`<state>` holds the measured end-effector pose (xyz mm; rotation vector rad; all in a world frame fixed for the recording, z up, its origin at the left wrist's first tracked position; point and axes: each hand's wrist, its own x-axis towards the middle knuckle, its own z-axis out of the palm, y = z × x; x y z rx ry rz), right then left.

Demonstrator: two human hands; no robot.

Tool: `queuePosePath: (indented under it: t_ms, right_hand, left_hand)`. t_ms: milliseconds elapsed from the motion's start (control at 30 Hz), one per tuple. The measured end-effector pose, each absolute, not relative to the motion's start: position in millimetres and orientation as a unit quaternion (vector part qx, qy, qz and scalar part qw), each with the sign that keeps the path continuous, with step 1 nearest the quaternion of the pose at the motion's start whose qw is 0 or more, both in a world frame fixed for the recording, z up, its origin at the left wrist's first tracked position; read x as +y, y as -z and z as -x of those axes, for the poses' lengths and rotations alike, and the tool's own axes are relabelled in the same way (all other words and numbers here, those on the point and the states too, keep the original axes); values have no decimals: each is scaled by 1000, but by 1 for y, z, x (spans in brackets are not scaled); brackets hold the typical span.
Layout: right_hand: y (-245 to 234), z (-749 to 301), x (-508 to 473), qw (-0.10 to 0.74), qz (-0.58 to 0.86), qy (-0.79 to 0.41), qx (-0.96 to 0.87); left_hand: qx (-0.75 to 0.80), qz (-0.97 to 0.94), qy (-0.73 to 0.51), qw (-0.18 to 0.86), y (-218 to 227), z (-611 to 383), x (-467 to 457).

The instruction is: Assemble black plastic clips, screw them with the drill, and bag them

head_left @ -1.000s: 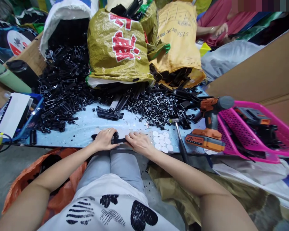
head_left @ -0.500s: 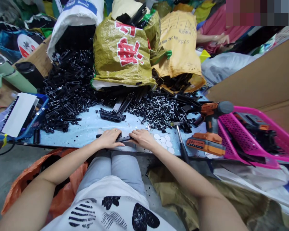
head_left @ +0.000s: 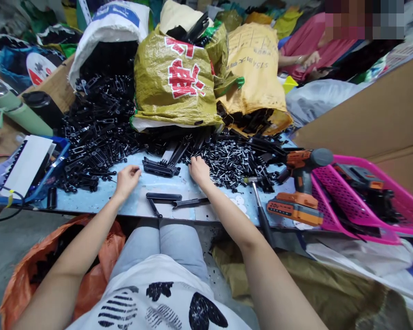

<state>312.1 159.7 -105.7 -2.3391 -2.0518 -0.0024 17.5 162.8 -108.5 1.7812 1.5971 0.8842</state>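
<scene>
On the table in front of me lies a hinged black plastic bracket (head_left: 164, 197), its jointed arms folded at angles, with nobody touching it. My left hand (head_left: 126, 181) is above the blue table to its upper left, closed in a pinch on a small black piece (head_left: 137, 170). My right hand (head_left: 199, 172) reaches to the left edge of a heap of black-headed metal pins (head_left: 232, 160). Its fingers are bent together, and what they pinch is hidden. Between the hands, a longer black plastic part (head_left: 161, 167) lies beyond the bracket.
Black plastic links (head_left: 96, 137) are heaped at left below a white sack (head_left: 119, 23). A hammer (head_left: 259, 206), cordless drill (head_left: 298, 188) and pink basket (head_left: 375, 220) stand at right. A blue tray (head_left: 60, 160) is at left. A person (head_left: 303, 50) sits across.
Both hands have left the black bracket, which now lies open on the table. My left hand moved left and away from me; my right hand moved forward to the pins.
</scene>
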Motion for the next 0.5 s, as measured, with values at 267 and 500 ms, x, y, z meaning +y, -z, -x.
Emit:
queuePosePath:
  t_ms: [267, 500]
  right_hand:
    - [97, -312, 148, -42, 739, -37, -672]
    - [87, -318, 138, -13, 727, -12, -686]
  left_hand:
    - [532, -703, -401, 249, 105, -21, 78]
    - [441, -833, -334, 25, 104, -22, 73]
